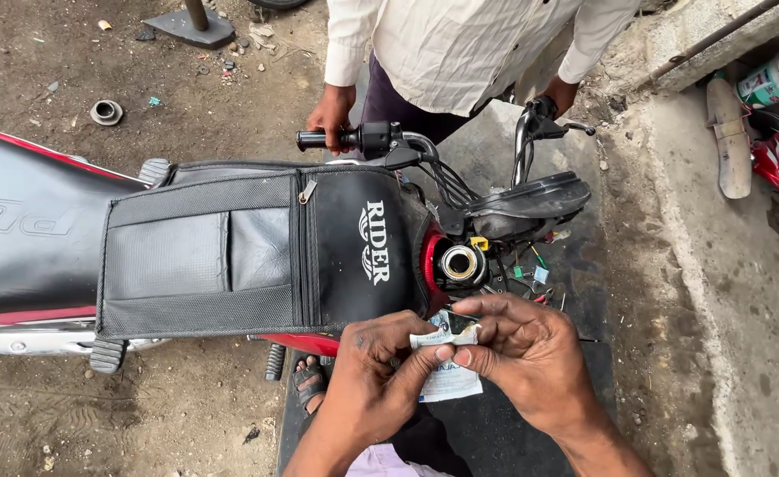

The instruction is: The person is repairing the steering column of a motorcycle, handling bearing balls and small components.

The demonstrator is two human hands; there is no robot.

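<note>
Both of the person's hands are meeting low in the head view, just below the motorcycle's open filler neck (459,262). Left hand (374,375) is pinching the near end of a small white sachet (447,358), thumb pressing on its top edge. Right hand (524,346) is closing its fingertips on the same sachet from the other side. Beside them, a black tank cover (257,247) is lying over the red tank. Opposite, another person's hand (332,113) is resting near the handlebar grip (317,139).
</note>
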